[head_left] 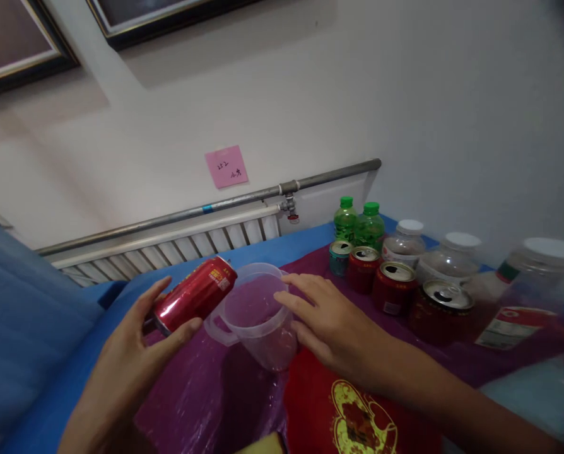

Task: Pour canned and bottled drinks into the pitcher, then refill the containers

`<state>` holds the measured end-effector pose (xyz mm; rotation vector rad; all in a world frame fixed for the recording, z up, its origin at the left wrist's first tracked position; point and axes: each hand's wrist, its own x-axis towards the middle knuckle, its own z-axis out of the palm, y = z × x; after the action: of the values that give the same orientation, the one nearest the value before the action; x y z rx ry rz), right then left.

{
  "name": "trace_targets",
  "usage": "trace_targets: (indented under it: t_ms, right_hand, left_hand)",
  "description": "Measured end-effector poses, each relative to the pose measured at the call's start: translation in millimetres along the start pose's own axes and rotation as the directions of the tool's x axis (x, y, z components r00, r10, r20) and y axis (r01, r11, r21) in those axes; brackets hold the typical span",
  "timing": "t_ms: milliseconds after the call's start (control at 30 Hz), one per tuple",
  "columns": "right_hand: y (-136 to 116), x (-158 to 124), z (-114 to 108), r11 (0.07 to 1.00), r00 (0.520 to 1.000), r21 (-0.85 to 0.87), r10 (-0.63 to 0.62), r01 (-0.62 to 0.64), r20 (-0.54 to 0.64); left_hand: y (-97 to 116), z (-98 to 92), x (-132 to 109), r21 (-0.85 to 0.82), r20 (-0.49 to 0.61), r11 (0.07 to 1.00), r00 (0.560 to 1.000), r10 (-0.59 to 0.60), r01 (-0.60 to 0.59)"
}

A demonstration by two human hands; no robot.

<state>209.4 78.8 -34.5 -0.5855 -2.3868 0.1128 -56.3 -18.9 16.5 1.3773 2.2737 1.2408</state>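
Note:
My left hand [135, 353] is closed around the lower end of a red drink can [197, 293]. The can is tilted, its top pointing up and right toward a clear plastic pitcher [263, 328]. That pitcher stands on purple plastic sheeting, its handle turned to the left. Against the pitcher's right rim rest the fingers of my right hand [324, 312], steadying or touching it; the thumb side is partly hidden. Below my right forearm lies a red bag or cloth [310, 397] with a gold print.
Several opened cans [395, 284] stand in a row at the right. Behind them are two green-capped bottles [370, 224] and white-lidded clear jars [459, 252]. A radiator [168, 252] and pipe run along the wall. A yellowish object [265, 444] shows at the bottom edge.

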Motion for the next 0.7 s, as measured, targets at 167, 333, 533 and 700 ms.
trace_targets:
  t_ms: [167, 333, 533, 700]
  right_hand:
    - [2, -1, 3, 0.999, 0.999, -0.018, -0.030, 0.029, -0.044]
    - [5, 0, 6, 0.998, 0.996, -0.039, -0.054, 0.052, -0.070]
    - [13, 0, 15, 0.993, 0.986, -0.068, -0.100, 0.091, -0.132]
    - [16, -1, 17, 0.992, 0.985, -0.078, -0.109, 0.099, -0.136]
  left_hand:
    - [2, -1.8, -1, 0.181, 0.012, 0.978, 0.994, 0.106, -0.106]
    - [13, -2.5, -7, 0.157, -0.055, 0.983, 0.993, 0.106, -0.096]
    - [17, 3.8, -8, -0.355, -0.382, 0.914, 0.923, 0.050, -0.197]
    - [1, 2.4, 31, -0.495, -0.431, 0.845, 0.901, -0.038, -0.201]
